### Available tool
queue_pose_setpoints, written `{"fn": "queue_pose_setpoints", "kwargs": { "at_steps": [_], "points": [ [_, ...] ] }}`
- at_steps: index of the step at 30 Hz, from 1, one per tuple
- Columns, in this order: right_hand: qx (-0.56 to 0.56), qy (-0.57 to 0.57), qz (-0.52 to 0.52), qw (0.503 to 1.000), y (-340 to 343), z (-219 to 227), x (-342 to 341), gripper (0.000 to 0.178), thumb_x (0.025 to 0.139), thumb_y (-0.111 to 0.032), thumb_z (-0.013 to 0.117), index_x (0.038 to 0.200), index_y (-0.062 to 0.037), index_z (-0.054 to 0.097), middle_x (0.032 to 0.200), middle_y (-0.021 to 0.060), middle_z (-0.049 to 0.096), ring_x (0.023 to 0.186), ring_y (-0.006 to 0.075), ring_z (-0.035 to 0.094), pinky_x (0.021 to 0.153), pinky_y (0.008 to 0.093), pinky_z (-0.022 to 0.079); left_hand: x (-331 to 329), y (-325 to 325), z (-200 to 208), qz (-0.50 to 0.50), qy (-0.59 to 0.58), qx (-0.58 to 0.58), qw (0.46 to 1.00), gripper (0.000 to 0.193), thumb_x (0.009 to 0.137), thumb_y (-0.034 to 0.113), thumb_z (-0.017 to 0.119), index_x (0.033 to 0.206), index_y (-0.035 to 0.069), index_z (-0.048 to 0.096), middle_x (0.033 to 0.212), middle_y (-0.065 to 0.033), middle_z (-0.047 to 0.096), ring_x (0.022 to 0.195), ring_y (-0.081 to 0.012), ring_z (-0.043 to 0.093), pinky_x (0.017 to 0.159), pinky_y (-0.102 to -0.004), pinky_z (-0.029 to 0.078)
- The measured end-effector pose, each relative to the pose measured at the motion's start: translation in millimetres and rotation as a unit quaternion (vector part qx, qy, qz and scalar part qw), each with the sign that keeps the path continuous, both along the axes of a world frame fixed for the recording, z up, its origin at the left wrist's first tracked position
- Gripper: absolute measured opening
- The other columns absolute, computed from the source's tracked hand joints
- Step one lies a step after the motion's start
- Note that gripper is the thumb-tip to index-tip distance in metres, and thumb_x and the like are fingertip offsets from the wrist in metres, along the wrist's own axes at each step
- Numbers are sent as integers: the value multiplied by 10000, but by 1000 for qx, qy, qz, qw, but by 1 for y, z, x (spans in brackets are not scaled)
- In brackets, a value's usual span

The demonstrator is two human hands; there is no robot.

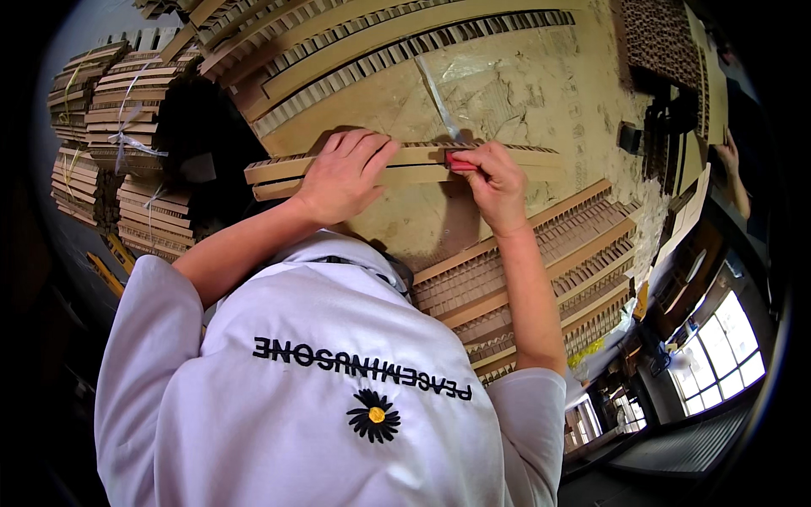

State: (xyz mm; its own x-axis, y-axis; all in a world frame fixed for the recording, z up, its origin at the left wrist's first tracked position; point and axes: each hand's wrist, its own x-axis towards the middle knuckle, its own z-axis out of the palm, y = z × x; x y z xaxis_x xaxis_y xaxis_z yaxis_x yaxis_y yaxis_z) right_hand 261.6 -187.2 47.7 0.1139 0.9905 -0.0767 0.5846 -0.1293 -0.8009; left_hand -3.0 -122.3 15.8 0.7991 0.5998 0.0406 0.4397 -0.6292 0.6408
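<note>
Two long, narrow honeycomb cardboard strips [274, 172] lie one beside the other across the table in front of me. My left hand [342, 176] rests on them left of the middle, its fingers stretched over the far strip. Toward their right end, my right hand [497, 182] is closed around a small red tool [460, 160] with a dark part. The tool touches the far strip; its exact kind cannot be made out, since my fingers hide much of it. A pale plastic strap [437, 95] runs from the far side of the table down to the strip near my right hand.
Long cardboard strips [422, 42] are stacked at the far side. More strips [541, 266] lie by my right forearm. Tied bundles [127, 114] stand at the left. A dark block [629, 138] sits on the worn table [524, 93]. Another person's hand [728, 160] shows far right.
</note>
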Motion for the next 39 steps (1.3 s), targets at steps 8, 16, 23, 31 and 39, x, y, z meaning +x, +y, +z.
{"fn": "queue_pose_setpoints", "kwargs": {
  "at_steps": [8,16,23,31,39],
  "points": [
    [6,-33,6,999,-6,-8,5,287,751,54,712,932,-158,784,817,30,649,718,200,652,609,308,510,1,0,-5,-17,-37,38,998,421,729,160,797,1130,173,668,1271,-89,587,1159,-316,565,960,-456,448],
    [-39,189,-175,965,-15,5,9,153,846,3,749,980,-68,767,873,33,649,846,136,634,741,264,490,1,-2,7,-1,-37,7,999,579,747,252,821,1286,197,617,1352,-109,566,1181,-326,548,969,-464,430],
    [-31,115,-76,990,-37,14,10,201,824,24,777,1011,-49,775,850,26,625,786,123,587,719,244,473,0,-1,5,-17,-12,55,998,649,754,256,823,1364,251,601,1437,-90,525,1228,-336,515,998,-477,415],
    [-7,76,-42,996,-39,3,5,213,806,26,786,1000,-62,777,820,41,623,739,153,600,659,268,486,1,-3,4,-23,-5,67,997,597,758,237,810,1329,282,640,1399,-72,548,1215,-325,517,993,-474,418],
    [-15,51,-21,998,-39,0,6,213,827,13,787,1026,-60,775,851,30,628,776,137,600,691,254,476,1,-3,3,-18,-14,70,997,599,752,232,808,1327,288,647,1352,-71,570,1191,-321,530,978,-473,429]
  ]
}}
